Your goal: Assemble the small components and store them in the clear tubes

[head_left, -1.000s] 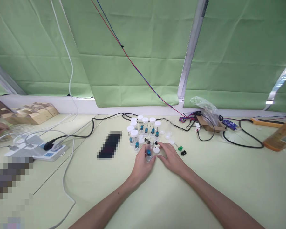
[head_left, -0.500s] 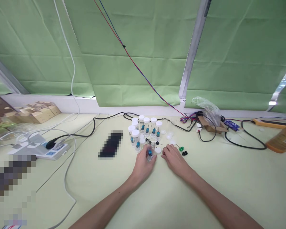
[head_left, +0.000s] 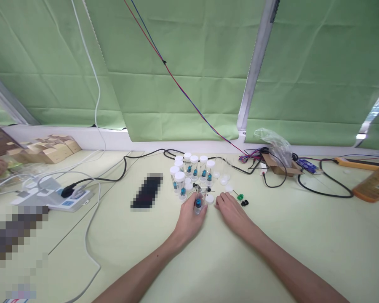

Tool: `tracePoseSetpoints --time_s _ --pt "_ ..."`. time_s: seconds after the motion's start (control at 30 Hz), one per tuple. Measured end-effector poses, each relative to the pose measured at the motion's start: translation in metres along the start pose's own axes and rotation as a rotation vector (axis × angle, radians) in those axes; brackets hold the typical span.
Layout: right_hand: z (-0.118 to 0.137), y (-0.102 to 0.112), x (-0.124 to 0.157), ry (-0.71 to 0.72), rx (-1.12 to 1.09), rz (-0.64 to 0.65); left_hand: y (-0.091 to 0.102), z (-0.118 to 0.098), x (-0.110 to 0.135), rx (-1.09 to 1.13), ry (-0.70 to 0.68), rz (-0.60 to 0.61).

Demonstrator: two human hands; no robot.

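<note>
The right hand (head_left: 232,211) had withdrawn from the round white plastic cap (head_left: 209,199), its grip too hidden to judge, leaving the left hand (head_left: 189,216) alone clamped around the clear cylindrical vial (head_left: 201,206) just left of that cap.

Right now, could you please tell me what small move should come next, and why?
Probably bring the right hand to the nearby white lid: the left hand holds a clear jar with no lid visible on it, whereas the capped jars behind have theirs.
</note>
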State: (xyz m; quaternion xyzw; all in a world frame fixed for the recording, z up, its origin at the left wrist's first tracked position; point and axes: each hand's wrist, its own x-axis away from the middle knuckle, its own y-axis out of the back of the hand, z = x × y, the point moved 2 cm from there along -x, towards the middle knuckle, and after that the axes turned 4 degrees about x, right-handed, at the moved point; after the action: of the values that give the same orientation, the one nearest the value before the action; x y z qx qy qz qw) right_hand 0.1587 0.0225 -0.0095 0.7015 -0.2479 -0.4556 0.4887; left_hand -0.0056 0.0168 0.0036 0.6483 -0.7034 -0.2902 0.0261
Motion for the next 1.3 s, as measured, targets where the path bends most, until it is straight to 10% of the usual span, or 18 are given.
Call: tracePoseSetpoints --time_s 0.5,1.3 --pt "-0.017 0.023 0.006 -0.233 -0.453 -0.273 0.005 0.001 -0.001 -0.136 -0.053 0.001" --pt "-0.023 0.029 0.006 -0.027 -0.622 -0.461 0.004 0.003 0.002 -0.263 -0.139 0.083"
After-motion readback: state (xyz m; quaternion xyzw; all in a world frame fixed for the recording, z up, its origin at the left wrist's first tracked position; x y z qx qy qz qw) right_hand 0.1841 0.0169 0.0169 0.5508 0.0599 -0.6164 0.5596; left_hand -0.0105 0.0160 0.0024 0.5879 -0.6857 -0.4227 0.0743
